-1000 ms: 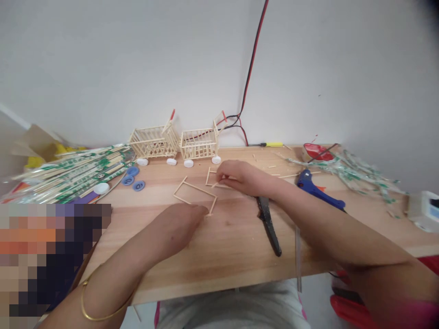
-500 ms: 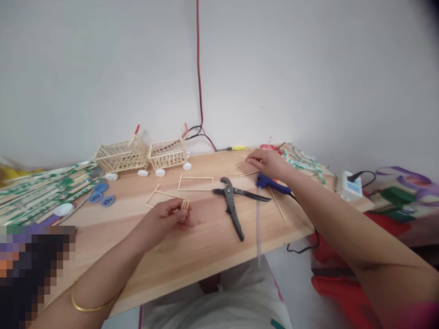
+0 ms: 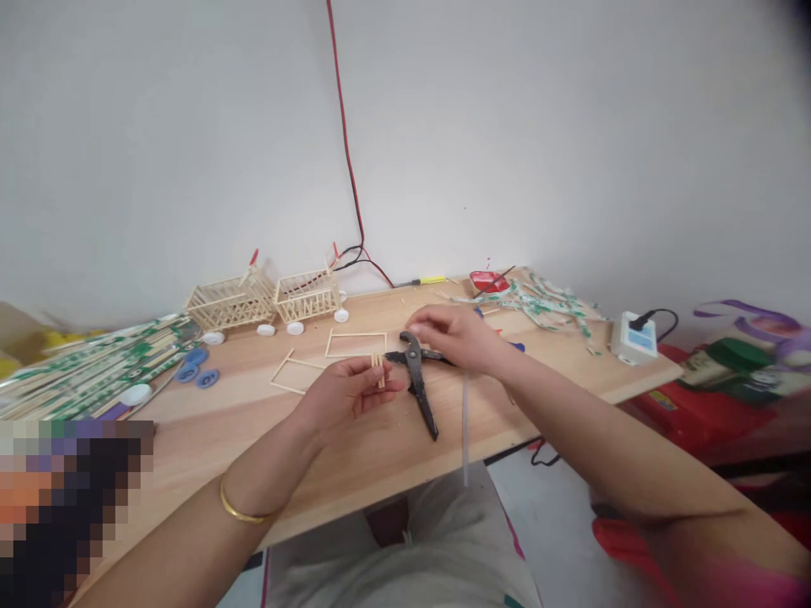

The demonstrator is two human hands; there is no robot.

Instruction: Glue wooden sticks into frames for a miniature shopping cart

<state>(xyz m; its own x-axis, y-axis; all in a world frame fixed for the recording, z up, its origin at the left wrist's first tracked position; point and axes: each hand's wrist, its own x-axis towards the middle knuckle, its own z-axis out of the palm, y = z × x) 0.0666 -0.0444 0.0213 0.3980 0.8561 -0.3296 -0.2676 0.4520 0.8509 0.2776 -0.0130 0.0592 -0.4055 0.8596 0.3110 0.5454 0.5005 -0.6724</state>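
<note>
My left hand (image 3: pixel 345 395) is closed round a small bundle of short wooden sticks (image 3: pixel 378 370), held upright above the wooden table (image 3: pixel 355 456). My right hand (image 3: pixel 453 336) hovers just right of it with fingers curled, over the black pliers (image 3: pixel 418 380) lying open on the table; whether it holds anything is unclear. Two stick rectangles (image 3: pixel 329 355) lie flat behind my left hand. Two stick-built carts (image 3: pixel 269 297) with white cap wheels stand by the wall.
Packs of sticks in green-printed wrappers (image 3: pixel 89 371) and blue and white bottle caps (image 3: pixel 190 374) lie left. Torn wrappers (image 3: pixel 538 302), a red dish (image 3: pixel 485 281) and a white power adapter (image 3: pixel 630 338) sit right. A red-black cable (image 3: pixel 345 152) runs up the wall.
My left hand lifted the stick bundle up and to the right. My right hand came back from the far right of the table to above the pliers. The view shifted.
</note>
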